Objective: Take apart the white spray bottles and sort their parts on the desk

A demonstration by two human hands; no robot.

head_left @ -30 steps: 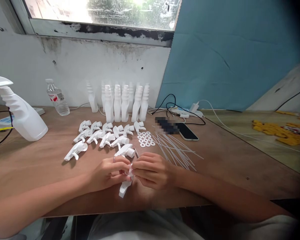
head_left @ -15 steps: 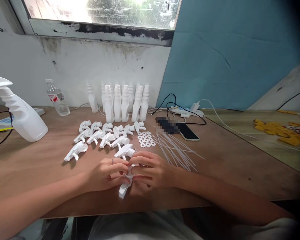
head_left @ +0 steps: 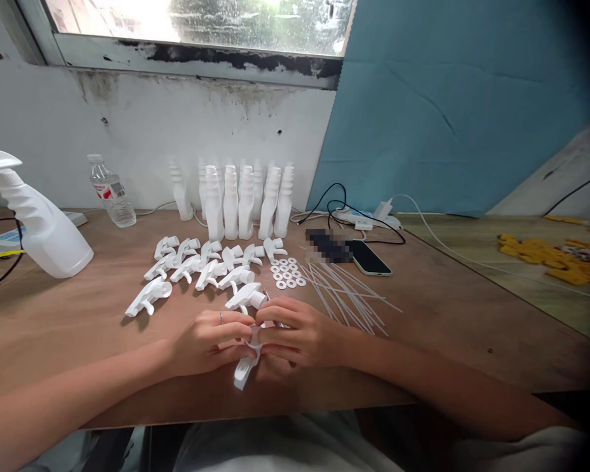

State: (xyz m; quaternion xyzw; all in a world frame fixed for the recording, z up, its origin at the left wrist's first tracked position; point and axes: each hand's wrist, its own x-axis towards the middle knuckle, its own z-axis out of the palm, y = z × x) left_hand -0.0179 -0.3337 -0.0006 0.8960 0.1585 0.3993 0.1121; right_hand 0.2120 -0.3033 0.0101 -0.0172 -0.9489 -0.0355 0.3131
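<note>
A white trigger spray head (head_left: 246,370) is held between both hands near the table's front edge, its nozzle end pointing toward me. My left hand (head_left: 215,342) closes on its left side with bent fingers and a ring on one finger. From the other side, my right hand (head_left: 299,333) pinches the collar end, which the fingers partly hide. A thin dark tip, too small to name, shows by the right fingers. Just beyond lies another spray head (head_left: 246,298). More white spray heads (head_left: 209,275) lie in rows farther back. White ring washers (head_left: 286,272) sit beside them.
Thin white tubes (head_left: 349,301) fan out right of the hands, near a phone (head_left: 371,259). White bottles (head_left: 246,203) stand at the wall. On the left are a water bottle (head_left: 111,193) and an assembled spray bottle (head_left: 49,226). Cables and a power strip (head_left: 373,217) lie behind.
The hands have barely shifted around the spray head; the fingers have moved slightly at its collar end. The other things lie as before.
</note>
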